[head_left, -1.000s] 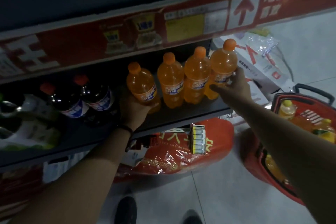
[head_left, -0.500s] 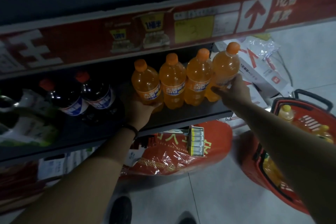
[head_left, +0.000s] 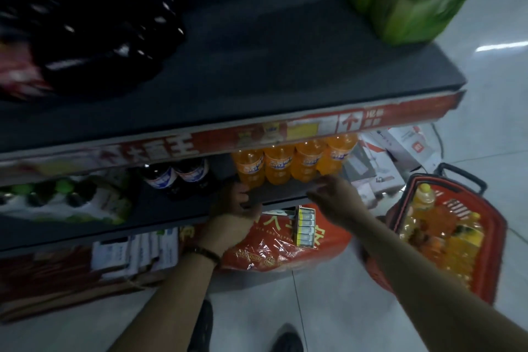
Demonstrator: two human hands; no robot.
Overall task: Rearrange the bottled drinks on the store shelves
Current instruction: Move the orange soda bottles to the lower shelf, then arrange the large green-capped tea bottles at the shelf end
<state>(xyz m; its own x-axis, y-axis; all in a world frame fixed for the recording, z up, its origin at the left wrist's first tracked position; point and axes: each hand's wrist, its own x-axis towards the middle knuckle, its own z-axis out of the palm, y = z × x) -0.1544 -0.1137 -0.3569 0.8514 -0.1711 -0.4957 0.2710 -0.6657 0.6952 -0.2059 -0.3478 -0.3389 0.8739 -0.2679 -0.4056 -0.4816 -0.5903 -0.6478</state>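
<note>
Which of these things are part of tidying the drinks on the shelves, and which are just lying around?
Part of the job:
- four orange soda bottles in a row on the shelf
- two dark cola bottles beside them
- red basket of more bottles
- left hand, right hand, both empty

Just lying about:
- red plastic bag on the floor
- small carton on it
- white boxes behind

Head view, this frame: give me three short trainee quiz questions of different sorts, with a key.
1. How many orange soda bottles stand in the row on the lower shelf?
2. True or false: the right hand grips a bottle.
3. The red basket stands: A) on the upper shelf, B) on the floor, C) in the left hand.

Key: 1. four; 2. false, it is open and empty; 3. B.
</note>
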